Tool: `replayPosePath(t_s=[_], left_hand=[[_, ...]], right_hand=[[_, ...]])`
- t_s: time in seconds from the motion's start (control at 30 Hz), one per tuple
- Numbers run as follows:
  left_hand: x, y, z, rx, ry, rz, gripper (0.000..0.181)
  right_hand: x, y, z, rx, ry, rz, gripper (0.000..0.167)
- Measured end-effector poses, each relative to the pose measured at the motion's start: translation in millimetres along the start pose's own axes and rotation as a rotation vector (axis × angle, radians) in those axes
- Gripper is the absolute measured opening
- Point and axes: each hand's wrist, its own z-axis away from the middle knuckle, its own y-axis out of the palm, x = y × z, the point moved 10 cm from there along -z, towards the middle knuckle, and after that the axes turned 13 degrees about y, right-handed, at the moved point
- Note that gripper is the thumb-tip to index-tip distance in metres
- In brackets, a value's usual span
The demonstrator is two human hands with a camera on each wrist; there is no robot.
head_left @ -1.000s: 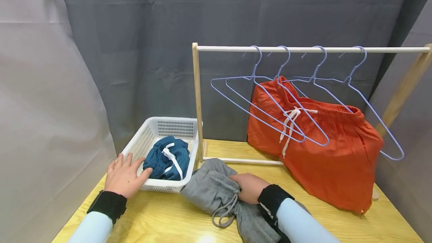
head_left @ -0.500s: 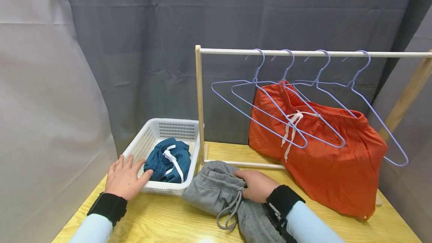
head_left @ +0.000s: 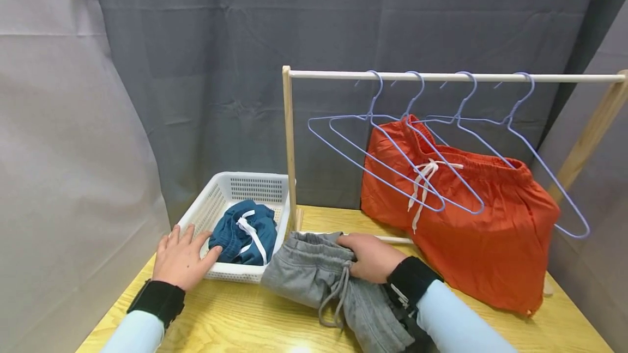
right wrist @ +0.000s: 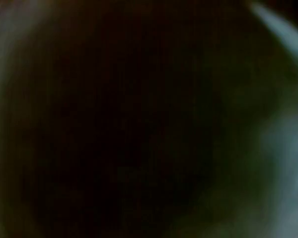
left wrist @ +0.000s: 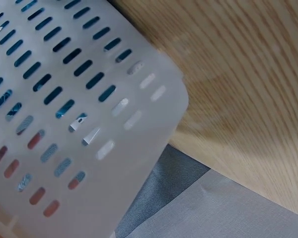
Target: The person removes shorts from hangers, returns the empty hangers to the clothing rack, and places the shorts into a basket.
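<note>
In the head view my right hand (head_left: 375,257) grips a pair of grey drawstring pants (head_left: 314,271) at the waistband. The bunched waistband is raised off the table, and a grey cord hangs from its front. My left hand (head_left: 181,257) rests on the near left corner of a white slotted basket (head_left: 235,272), fingers spread and fairly straight over the rim. Folded blue drawstring bottoms (head_left: 245,233) with a white cord lie inside. The left wrist view shows the basket's slotted wall (left wrist: 84,99) up close. Darkness fills most of the right wrist view.
A wooden rack (head_left: 288,146) with a white rail (head_left: 324,75) stands behind the grey pants. Several lilac wire hangers (head_left: 378,124) hang from it. Red drawstring shorts (head_left: 466,222) hang on a hanger at the right. Grey curtains enclose the wooden table (head_left: 235,315).
The grey pants' waistband has come up slightly in my right hand and shows more of its gathered edge. My left hand stays on the basket.
</note>
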Motion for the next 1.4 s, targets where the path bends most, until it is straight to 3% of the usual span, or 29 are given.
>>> replayPosePath(t_s=[0.6,1.07,1.4], left_hand=[[4.8,5.2,-0.8,-0.011,0.004,0.005,0.063],[1.7,-0.9,0.2,-0.025,0.008,0.007,0.061],[0.6,-3.1,0.2,-0.045,0.023,0.004,0.059]], right_hand=[[38.1,-40.6,-7.5,-0.013,-0.071,-0.025,0.029],[81.7,-69.9,-20.3,-0.047,-0.152,0.041,0.037],[115.0,-91.4,-33.5,-0.035,-0.147,0.078,0.043]])
